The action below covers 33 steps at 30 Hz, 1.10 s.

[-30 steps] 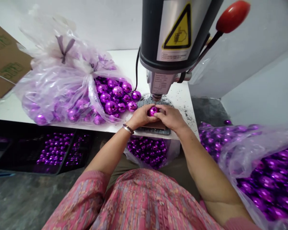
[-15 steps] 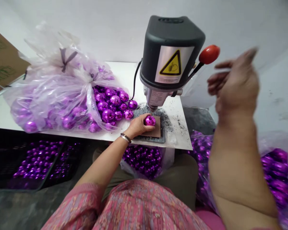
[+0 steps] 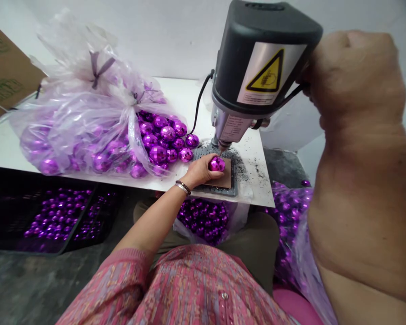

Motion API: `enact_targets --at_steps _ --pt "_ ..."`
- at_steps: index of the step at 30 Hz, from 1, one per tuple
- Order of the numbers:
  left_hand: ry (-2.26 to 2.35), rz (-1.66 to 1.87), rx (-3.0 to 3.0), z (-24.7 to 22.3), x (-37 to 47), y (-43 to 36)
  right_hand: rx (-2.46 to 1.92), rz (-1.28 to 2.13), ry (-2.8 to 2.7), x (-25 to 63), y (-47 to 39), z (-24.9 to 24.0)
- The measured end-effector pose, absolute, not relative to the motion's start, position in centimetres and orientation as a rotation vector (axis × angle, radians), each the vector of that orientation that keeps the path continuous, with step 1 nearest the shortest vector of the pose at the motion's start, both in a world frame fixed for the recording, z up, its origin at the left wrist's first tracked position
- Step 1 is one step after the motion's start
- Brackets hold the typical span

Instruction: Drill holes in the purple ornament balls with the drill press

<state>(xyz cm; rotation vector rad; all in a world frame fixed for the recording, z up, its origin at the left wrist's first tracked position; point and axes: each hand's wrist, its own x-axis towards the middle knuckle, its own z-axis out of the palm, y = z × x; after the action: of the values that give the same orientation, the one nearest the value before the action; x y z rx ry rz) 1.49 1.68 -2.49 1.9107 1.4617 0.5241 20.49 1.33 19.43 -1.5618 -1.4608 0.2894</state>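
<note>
My left hand (image 3: 202, 170) is closed around a shiny purple mirror ball (image 3: 217, 164), thumb and fingers on its sides. It holds the ball over a brown board (image 3: 223, 179) on the grey base of a bench drill press (image 3: 264, 58). The drill's tip is at the top of the ball; whether it touches, I cannot tell. My right hand (image 3: 355, 76) is raised beside the motor housing, wrapped round the end of the feed lever (image 3: 292, 97). The lever's red knob is hidden in that hand.
Clear plastic bags (image 3: 77, 131) of purple balls fill the table's left side, with loose balls (image 3: 167, 133) beside them. Dark shavings (image 3: 248, 164) lie around the base. Below are a black crate (image 3: 62, 246) and more bagged balls (image 3: 203, 221). A cardboard box (image 3: 6, 67) stands far left.
My right hand has moved from open air onto the lever's knob and closed round it. My left hand still holds the ball under the drill. The view has shifted slightly.
</note>
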Motion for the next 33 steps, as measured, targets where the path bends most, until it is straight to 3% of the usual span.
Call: enact_targets --at_steps 9,19,33 --pt "1.454 0.581 1.891 -3.0 1.4 1.7 -1.855 -0.112 -1.452 19.6 -4.2 16.1" --pt "1.427 0.581 1.899 -3.0 1.3 1.8 -1.406 -0.466 -1.641 21.1 -4.6 9.7" --pt "1.417 0.626 1.865 -3.1 1.3 1.7 -1.425 -0.495 -1.593 21.1 -4.4 6.3"
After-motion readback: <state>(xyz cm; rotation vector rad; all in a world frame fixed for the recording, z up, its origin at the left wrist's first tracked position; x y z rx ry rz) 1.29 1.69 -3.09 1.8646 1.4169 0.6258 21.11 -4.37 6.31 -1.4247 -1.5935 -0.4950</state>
